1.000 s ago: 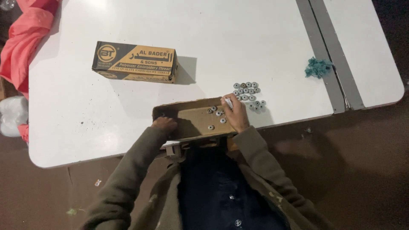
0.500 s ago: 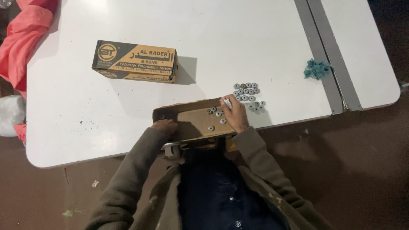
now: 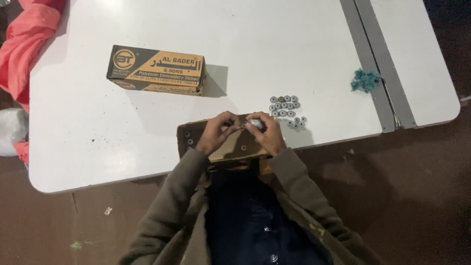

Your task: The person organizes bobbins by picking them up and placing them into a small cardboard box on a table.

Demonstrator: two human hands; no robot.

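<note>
My left hand (image 3: 216, 131) and my right hand (image 3: 267, 133) meet over a shallow open cardboard box (image 3: 189, 140) at the table's near edge. The fingertips of both hands pinch a small round metal bobbin (image 3: 241, 127) between them. My right hand also has a small white object (image 3: 256, 122) in its fingers. Inside the box lie a few loose bobbins (image 3: 188, 142). Just right of my hands, several more metal bobbins (image 3: 284, 106) sit in a tight cluster on the white table (image 3: 98, 127), with a smaller bunch (image 3: 297, 122) nearer my right hand.
A closed brown and black cardboard box (image 3: 157, 69) lies farther back on the left. A tuft of teal thread (image 3: 365, 80) rests by the grey strip (image 3: 370, 59) across the table. Pink cloth (image 3: 24, 44) hangs at the far left, with a white bag (image 3: 11, 130) below it.
My left hand has left the box's left edge and come to the middle to meet my right hand. My right hand has drawn slightly left, away from the bobbin cluster.
</note>
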